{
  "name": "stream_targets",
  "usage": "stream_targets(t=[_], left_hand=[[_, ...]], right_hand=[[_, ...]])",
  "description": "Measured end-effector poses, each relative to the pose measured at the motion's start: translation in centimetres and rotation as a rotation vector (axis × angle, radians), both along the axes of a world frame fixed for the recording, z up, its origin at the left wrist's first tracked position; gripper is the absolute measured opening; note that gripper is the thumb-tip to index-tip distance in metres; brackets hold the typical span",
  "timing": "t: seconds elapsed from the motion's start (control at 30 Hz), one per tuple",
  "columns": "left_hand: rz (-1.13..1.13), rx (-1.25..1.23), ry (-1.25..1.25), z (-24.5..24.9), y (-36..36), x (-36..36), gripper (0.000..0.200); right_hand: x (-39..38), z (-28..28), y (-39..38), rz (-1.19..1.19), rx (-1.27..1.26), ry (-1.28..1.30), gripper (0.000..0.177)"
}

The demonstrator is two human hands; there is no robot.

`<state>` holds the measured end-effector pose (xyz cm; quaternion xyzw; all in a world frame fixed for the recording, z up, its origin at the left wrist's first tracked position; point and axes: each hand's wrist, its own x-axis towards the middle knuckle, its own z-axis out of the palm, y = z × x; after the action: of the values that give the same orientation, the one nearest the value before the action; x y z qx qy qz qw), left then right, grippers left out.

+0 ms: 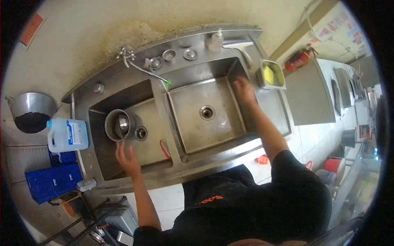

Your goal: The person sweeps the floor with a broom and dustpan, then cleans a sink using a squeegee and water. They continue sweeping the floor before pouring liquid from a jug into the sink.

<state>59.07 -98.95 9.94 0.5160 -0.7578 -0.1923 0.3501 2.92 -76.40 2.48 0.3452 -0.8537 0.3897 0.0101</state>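
My left hand is over the front of the left sink basin, fingers spread and holding nothing. Just beyond its fingertips stands a metal pot with a smaller shiny metal vessel inside it. To the right of the pot, a thin item with a red edge lies near the basin's front corner. My right hand, a little blurred, is above the right wall of the right basin with its fingers apart and nothing in them. Beside it on the counter is a square metal container holding a yellow sponge.
A faucet with a green tip reaches over the divider. Small metal cups and a pump bottle line the back ledge. Left of the sink are a jug of blue liquid, a large pot and a blue crate.
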Motion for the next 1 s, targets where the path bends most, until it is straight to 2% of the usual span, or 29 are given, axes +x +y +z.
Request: stream_targets(t=[0.03,0.07,0.1,0.13,0.17,0.2,0.23,0.27,0.37,0.43,0.5,0.53,0.6,0.63,0.7,0.73,0.8,0.87,0.93,1.0], left_hand=[[-0.062,-0.095,-0.084,2.1,-3.2,-3.3,0.034],[-0.168,-0.107,-0.063,3.5,-6.6,-6.4,0.038],[-0.259,-0.244,-0.103,4.3,-10.0,-9.7,0.043],[-0.265,-0.247,-0.161,6.4,-11.7,-13.6,0.045],[-0.321,-0.359,-0.273,6.7,-14.4,-16.5,0.049],[-0.347,-0.401,-0.323,7.1,-16.6,-19.6,0.054],[-0.383,-0.442,-0.376,7.6,-18.1,-22.6,0.058],[-0.318,-0.392,-0.490,8.4,-19.0,-25.5,0.063],[-0.241,-0.304,-0.683,7.5,-22.9,-30.9,0.069],[-0.220,-0.252,-0.751,5.6,-24.3,-32.3,0.070],[-0.206,-0.275,-0.764,4.8,-24.7,-32.4,0.068],[-0.229,-0.268,-0.770,4.6,-24.6,-32.5,0.068],[-0.219,-0.316,-0.717,4.4,-23.9,-32.3,0.065],[-0.240,-0.307,-0.727,4.5,-23.6,-32.4,0.065],[-0.214,-0.248,-0.752,4.6,-22.9,-32.5,0.063],[-0.224,-0.241,-0.757,3.9,-22.9,-32.2,0.063],[-0.320,-0.400,-0.599,2.3,-23.3,-31.6,0.064],[-0.320,-0.409,-0.551,1.4,-22.7,-31.7,0.067],[-0.327,-0.415,-0.508,0.6,-22.4,-31.7,0.071],[-0.282,-0.398,-0.474,-0.1,-22.2,-31.9,0.073]], right_hand=[[-2.2,2.1,-1.8,-0.125,0.149,-0.020,0.037],[-5.3,1.6,-2.7,-0.080,0.022,0.114,0.042],[-10.0,-1.0,-3.5,-0.141,0.240,0.257,0.057],[-12.7,-1.5,-4.8,-0.194,0.347,0.224,0.058],[-15.2,-1.9,-5.7,-0.177,0.375,0.229,0.054],[-17.1,-3.0,-6.6,-0.231,0.547,0.232,0.052],[-17.9,-2.2,-8.0,-0.270,0.605,0.103,0.051],[-18.2,-1.7,-8.6,-0.318,0.669,-0.036,0.049],[-20.0,-4.8,-9.7,-0.443,0.607,-0.025,0.039],[-25.4,-10.5,-8.6,-0.070,0.996,0.473,0.040],[-22.2,-4.7,-9.4,-0.310,0.598,0.150,0.039],[-21.2,-2.6,-9.1,-0.323,0.615,0.138,0.039],[-19.1,0.6,-8.1,-0.378,0.449,0.169,0.039],[-17.5,2.6,-7.6,-0.388,0.466,0.155,0.039],[-14.0,6.5,-6.2,-0.336,0.033,0.510,0.041],[-12.2,7.9,-5.2,-0.339,0.045,0.504,0.041],[-7.8,10.0,-3.1,-0.150,-0.347,-0.243,0.041],[-1.5,10.0,-2.7,-0.115,-0.408,-0.480,0.038],[3.7,6.4,-1.6,-0.062,-0.268,-0.585,0.033],[8.8,2.1,-1.7,-0.119,-0.236,-0.831,0.031]])
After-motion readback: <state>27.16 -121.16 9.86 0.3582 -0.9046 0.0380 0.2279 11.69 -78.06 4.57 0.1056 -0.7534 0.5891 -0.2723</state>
